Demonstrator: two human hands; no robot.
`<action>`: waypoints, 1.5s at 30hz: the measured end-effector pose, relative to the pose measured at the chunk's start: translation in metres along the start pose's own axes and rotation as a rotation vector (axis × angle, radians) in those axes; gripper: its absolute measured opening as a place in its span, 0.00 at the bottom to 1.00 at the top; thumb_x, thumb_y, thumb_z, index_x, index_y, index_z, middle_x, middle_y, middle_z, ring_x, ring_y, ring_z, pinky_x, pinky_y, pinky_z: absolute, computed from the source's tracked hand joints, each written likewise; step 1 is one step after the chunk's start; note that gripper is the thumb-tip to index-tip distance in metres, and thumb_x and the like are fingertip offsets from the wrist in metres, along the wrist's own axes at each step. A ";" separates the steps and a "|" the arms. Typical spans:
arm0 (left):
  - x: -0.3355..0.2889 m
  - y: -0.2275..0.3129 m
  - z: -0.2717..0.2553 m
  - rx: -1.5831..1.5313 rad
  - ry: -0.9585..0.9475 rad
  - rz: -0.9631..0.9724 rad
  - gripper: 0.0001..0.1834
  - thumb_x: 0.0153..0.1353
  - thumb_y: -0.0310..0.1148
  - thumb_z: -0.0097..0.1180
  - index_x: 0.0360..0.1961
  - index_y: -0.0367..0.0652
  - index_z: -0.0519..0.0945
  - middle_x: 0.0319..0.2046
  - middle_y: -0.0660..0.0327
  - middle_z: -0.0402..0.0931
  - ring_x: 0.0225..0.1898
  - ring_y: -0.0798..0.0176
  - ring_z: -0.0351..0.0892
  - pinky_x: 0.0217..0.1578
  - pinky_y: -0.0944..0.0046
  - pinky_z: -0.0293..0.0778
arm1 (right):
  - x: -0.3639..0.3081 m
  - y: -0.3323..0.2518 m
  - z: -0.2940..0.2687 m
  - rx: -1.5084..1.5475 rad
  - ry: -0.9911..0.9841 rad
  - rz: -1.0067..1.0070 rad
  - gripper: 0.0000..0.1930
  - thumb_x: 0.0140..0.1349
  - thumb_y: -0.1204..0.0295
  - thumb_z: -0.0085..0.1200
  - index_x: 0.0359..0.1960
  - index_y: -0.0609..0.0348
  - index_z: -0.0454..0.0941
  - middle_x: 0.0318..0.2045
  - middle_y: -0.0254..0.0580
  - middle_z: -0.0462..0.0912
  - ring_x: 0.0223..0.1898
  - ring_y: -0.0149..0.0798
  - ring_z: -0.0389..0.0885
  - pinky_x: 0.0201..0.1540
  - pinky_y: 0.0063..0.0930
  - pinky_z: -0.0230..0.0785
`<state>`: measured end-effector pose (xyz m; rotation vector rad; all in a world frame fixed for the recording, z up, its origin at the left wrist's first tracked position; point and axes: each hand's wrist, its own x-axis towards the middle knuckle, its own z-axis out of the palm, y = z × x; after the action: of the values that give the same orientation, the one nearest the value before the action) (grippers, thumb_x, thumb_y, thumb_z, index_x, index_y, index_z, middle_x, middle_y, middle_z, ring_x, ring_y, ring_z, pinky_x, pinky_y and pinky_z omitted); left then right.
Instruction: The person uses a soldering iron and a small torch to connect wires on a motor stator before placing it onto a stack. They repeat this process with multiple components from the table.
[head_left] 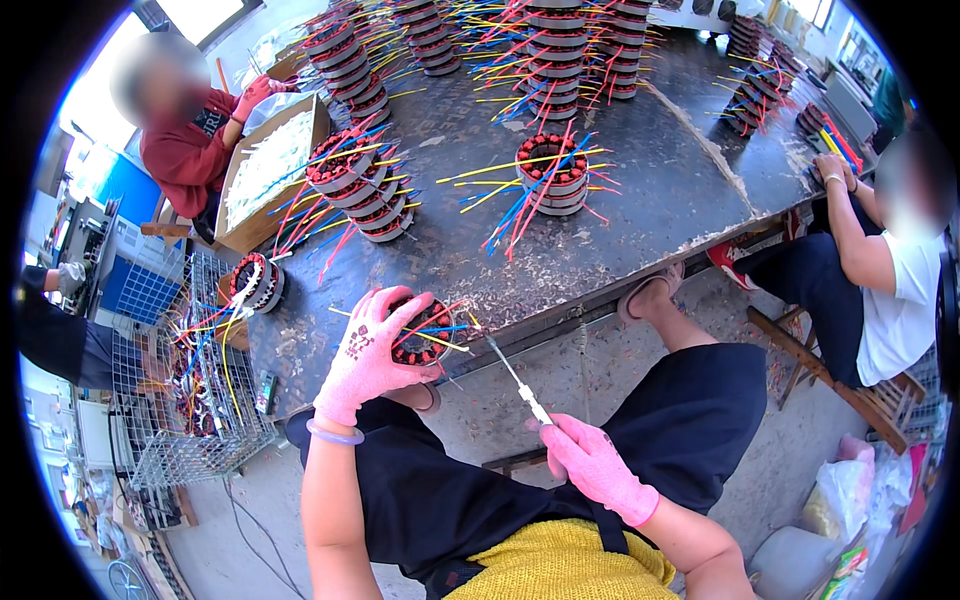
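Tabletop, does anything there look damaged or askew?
Yes: the dark tabletop has pale, chipped patches along its near edge, so it looks worn. The wired-ring stack beyond the left hand looks tilted, though fisheye bending may exaggerate that.

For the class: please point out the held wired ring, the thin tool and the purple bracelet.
Held wired ring [416,351], head view: on its red-wound rim.
Thin tool [533,403], head view: on its white section.
Purple bracelet [336,437], head view: on the band's near side.
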<state>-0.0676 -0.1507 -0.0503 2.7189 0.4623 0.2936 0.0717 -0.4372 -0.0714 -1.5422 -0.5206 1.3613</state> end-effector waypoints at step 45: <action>0.001 0.003 0.006 0.042 0.085 -0.068 0.46 0.33 0.41 0.78 0.60 0.45 0.76 0.56 0.51 0.72 0.59 0.43 0.71 0.62 0.49 0.66 | -0.006 0.004 0.001 0.125 -0.006 0.030 0.16 0.74 0.67 0.45 0.56 0.62 0.77 0.22 0.30 0.70 0.23 0.23 0.68 0.29 0.23 0.65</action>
<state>-0.0638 -0.1548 -0.0548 2.7324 0.5901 0.3863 0.0676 -0.4436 -0.0714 -1.4497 -0.4093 1.3951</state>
